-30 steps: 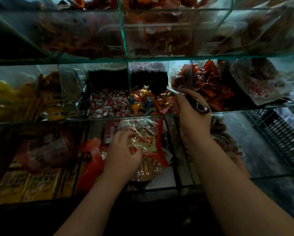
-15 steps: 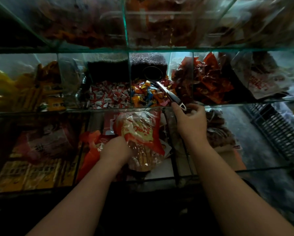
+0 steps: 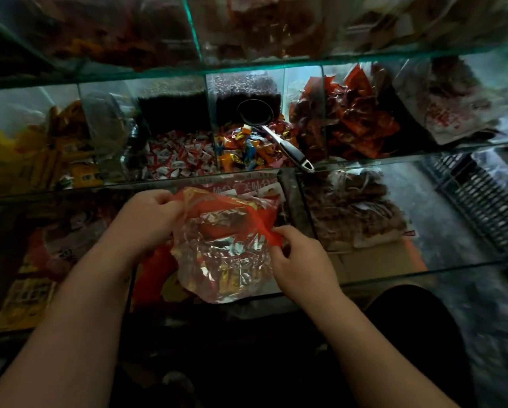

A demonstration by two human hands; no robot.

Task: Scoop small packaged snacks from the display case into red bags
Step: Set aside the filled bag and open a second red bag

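A red and clear plastic bag with wrapped snacks inside hangs in front of the glass display case. My left hand pinches its left rim and my right hand pinches its right rim, holding the mouth apart. A metal scoop with a black handle lies in the middle compartment, its bowl on the colourful wrapped candies, its handle jutting over the front glass edge. No hand touches the scoop.
Left of the candies is a compartment of red-and-white wrapped sweets. Red snack packets fill the compartment to the right. Yellow packets sit far left. A cardboard box and a black crate are lower right.
My right hand has let go of the scoop, which now rests in the candy compartment, and has come down to grip the bag's right rim. The bag is pulled wider between both hands.
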